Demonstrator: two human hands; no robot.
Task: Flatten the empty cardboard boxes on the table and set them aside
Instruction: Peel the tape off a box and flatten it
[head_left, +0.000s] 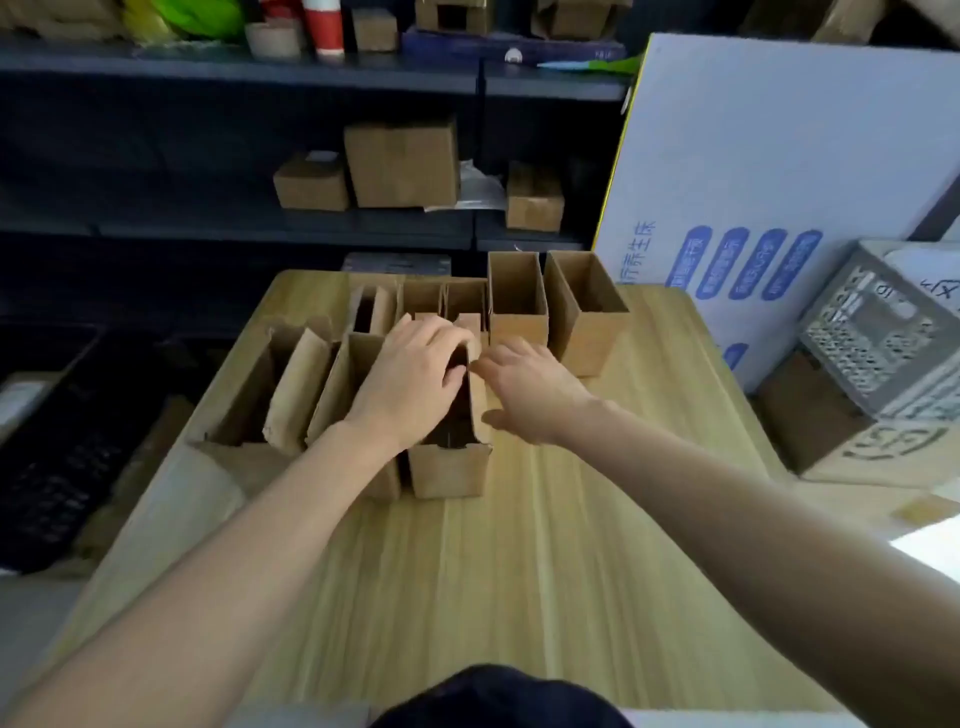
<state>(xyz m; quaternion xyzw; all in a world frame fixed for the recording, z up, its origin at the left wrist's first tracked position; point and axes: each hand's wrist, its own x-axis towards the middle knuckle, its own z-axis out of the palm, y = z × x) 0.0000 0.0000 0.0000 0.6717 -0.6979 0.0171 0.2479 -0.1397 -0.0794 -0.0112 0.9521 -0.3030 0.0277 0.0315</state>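
- While standing upright and open-topped near the middle of the wooden table (545, 571), hemmed in by neighbouring boxes (291, 384) on its left and behind: near cardboard box (450, 470).
- Left hand (410, 376) hooked over the rim, fingers curled down inside the opening, gripping the left wall.
- Right hand (530, 397) laid against the outer right wall, fingers fairly straight, pressing rather than clasping, thumb lower on the same wall.
- Probably light, thin corrugated board: stiff across the panels, weak along the corner creases, likely to fold there under a modest push.
- Best taken at opposite walls close to the top rim, then skewed sideways to hinge the corners shut.
- Avoid squeezing mid-panel: probably only buckles the board.
- Bottom flaps hidden; cannot tell whether tucked or taped, hence possibly some resistance to collapsing.
- Dry paper surface, little risk of slipping; soft edges, liable to crease or tear if wrenched.
- Two taller boxes (517, 322) just behind on the right, upright, not yet flattened.
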